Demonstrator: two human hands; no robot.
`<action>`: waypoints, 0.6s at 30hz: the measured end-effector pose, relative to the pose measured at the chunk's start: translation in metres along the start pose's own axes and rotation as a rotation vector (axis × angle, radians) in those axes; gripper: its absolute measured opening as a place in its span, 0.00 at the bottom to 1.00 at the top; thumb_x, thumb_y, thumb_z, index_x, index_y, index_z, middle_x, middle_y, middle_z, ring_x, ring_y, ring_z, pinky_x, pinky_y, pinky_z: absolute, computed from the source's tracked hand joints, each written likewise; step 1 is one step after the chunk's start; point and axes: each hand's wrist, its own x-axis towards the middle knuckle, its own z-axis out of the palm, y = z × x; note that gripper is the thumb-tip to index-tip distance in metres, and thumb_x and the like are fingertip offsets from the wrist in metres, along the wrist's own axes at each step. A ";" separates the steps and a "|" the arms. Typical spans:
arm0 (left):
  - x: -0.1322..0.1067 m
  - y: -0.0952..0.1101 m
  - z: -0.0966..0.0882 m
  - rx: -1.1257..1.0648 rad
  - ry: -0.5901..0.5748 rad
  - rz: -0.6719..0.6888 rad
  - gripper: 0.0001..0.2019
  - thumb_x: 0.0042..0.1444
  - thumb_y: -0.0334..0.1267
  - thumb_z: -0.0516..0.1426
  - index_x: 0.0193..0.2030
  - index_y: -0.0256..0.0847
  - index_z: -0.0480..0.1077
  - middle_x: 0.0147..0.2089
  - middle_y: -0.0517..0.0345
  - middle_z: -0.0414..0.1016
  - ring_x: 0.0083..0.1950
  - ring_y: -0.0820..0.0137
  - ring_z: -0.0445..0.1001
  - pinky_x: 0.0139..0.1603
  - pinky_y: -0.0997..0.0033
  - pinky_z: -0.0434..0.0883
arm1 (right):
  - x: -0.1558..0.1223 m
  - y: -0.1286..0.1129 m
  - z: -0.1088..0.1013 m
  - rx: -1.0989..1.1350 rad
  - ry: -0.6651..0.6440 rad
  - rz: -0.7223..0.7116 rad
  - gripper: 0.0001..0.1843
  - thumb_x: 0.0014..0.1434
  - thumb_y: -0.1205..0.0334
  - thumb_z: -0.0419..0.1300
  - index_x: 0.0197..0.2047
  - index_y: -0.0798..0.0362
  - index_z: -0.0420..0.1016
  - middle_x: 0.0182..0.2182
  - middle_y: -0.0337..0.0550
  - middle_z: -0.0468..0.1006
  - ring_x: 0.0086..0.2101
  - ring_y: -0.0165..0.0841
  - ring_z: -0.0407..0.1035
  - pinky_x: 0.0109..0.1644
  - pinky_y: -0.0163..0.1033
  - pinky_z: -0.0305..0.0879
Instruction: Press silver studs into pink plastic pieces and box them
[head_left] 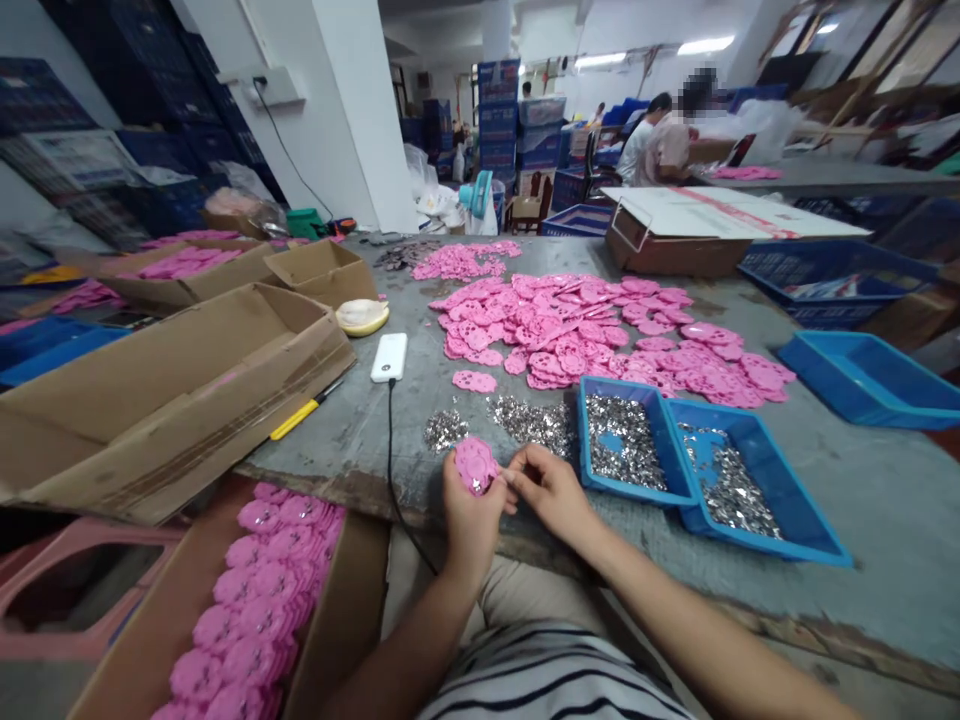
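My left hand [474,515] grips a flat pink plastic piece [475,462] with a scalloped edge, held above the front edge of the table. A small shiny bit shows near the piece's lower side. My right hand [551,490] is pinched at the right edge of that piece, its fingertips meeting the left hand's; what sits between them is too small to make out. Just beyond the hands lie loose heaps of small silvery metal parts [532,424]. A blue tray [583,440] of the same parts stands right of my right hand.
A second blue tray [814,540] adjoins the first. A large pile of pink pieces [555,325] covers the middle table. Left are a white power bank [390,358] with a cable, a yellow cutter [294,420] and a cardboard box [180,370]. Stacked pink pieces [255,610] fill a box below.
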 end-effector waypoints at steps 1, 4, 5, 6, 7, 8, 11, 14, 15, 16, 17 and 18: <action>-0.001 0.003 0.001 -0.011 -0.030 -0.007 0.25 0.36 0.27 0.62 0.44 0.42 0.61 0.25 0.69 0.67 0.18 0.76 0.67 0.16 0.78 0.67 | 0.000 -0.001 -0.002 0.035 0.006 -0.029 0.11 0.58 0.58 0.57 0.25 0.51 0.65 0.26 0.39 0.69 0.30 0.32 0.64 0.35 0.38 0.61; -0.004 0.017 0.000 -0.126 -0.206 -0.034 0.25 0.40 0.33 0.62 0.46 0.41 0.59 0.29 0.65 0.70 0.21 0.75 0.70 0.19 0.77 0.68 | 0.003 -0.008 -0.012 0.169 0.000 -0.100 0.14 0.60 0.53 0.56 0.26 0.51 0.67 0.35 0.44 0.70 0.35 0.34 0.67 0.41 0.42 0.66; -0.005 0.022 -0.001 -0.201 -0.288 -0.064 0.25 0.42 0.36 0.60 0.49 0.41 0.59 0.32 0.62 0.71 0.24 0.73 0.72 0.21 0.76 0.69 | 0.005 -0.012 -0.017 0.191 -0.009 -0.112 0.14 0.60 0.53 0.57 0.27 0.51 0.67 0.38 0.45 0.69 0.38 0.35 0.67 0.42 0.44 0.67; -0.006 0.028 -0.003 -0.272 -0.362 -0.107 0.25 0.45 0.38 0.58 0.51 0.41 0.58 0.35 0.59 0.72 0.27 0.70 0.74 0.23 0.73 0.71 | 0.007 -0.016 -0.022 0.184 -0.025 -0.128 0.14 0.60 0.53 0.57 0.27 0.51 0.68 0.41 0.46 0.68 0.40 0.36 0.67 0.45 0.45 0.67; -0.007 0.034 -0.004 -0.325 -0.416 -0.142 0.26 0.46 0.40 0.56 0.54 0.41 0.57 0.38 0.56 0.73 0.30 0.68 0.76 0.25 0.71 0.73 | 0.008 -0.020 -0.027 0.156 -0.044 -0.158 0.13 0.61 0.54 0.57 0.28 0.52 0.68 0.43 0.46 0.68 0.43 0.37 0.67 0.49 0.47 0.67; -0.008 0.039 -0.005 -0.357 -0.451 -0.173 0.28 0.48 0.41 0.55 0.57 0.41 0.56 0.40 0.54 0.73 0.33 0.67 0.77 0.27 0.69 0.73 | 0.010 -0.025 -0.032 0.109 -0.066 -0.199 0.12 0.62 0.55 0.56 0.29 0.52 0.69 0.44 0.47 0.67 0.46 0.38 0.66 0.52 0.49 0.65; -0.011 0.050 -0.008 -0.359 -0.485 -0.213 0.30 0.51 0.41 0.53 0.62 0.42 0.53 0.45 0.51 0.73 0.37 0.64 0.77 0.29 0.67 0.74 | 0.014 -0.035 -0.043 -0.065 -0.150 -0.356 0.09 0.63 0.59 0.54 0.32 0.52 0.69 0.49 0.48 0.67 0.52 0.40 0.62 0.58 0.53 0.60; -0.013 0.055 -0.009 -0.331 -0.503 -0.237 0.30 0.52 0.41 0.52 0.63 0.43 0.54 0.46 0.51 0.72 0.37 0.64 0.77 0.29 0.67 0.74 | 0.017 -0.041 -0.050 -0.195 -0.224 -0.437 0.09 0.64 0.60 0.53 0.32 0.52 0.68 0.54 0.49 0.66 0.54 0.41 0.60 0.59 0.54 0.59; -0.013 0.056 -0.010 -0.327 -0.509 -0.242 0.30 0.52 0.42 0.52 0.63 0.43 0.55 0.46 0.51 0.73 0.37 0.64 0.77 0.30 0.67 0.74 | 0.019 -0.042 -0.051 -0.218 -0.242 -0.443 0.09 0.64 0.60 0.53 0.32 0.52 0.68 0.54 0.49 0.66 0.54 0.41 0.60 0.59 0.54 0.59; -0.013 0.056 -0.010 -0.328 -0.517 -0.245 0.30 0.53 0.42 0.53 0.63 0.42 0.55 0.46 0.52 0.73 0.36 0.64 0.77 0.29 0.67 0.74 | 0.020 -0.043 -0.052 -0.234 -0.258 -0.446 0.10 0.64 0.60 0.53 0.32 0.52 0.68 0.55 0.49 0.66 0.53 0.41 0.60 0.59 0.53 0.59; -0.014 0.056 -0.010 -0.332 -0.527 -0.245 0.29 0.53 0.42 0.53 0.63 0.42 0.55 0.45 0.52 0.73 0.36 0.64 0.77 0.29 0.67 0.74 | 0.021 -0.043 -0.053 -0.244 -0.275 -0.448 0.10 0.64 0.60 0.52 0.32 0.52 0.69 0.55 0.49 0.66 0.53 0.41 0.60 0.59 0.53 0.59; -0.014 0.056 -0.010 -0.336 -0.536 -0.244 0.29 0.53 0.42 0.53 0.63 0.42 0.55 0.45 0.52 0.73 0.35 0.65 0.77 0.29 0.67 0.74 | 0.022 -0.044 -0.055 -0.250 -0.294 -0.450 0.11 0.64 0.59 0.52 0.32 0.52 0.69 0.55 0.49 0.66 0.54 0.41 0.60 0.59 0.53 0.59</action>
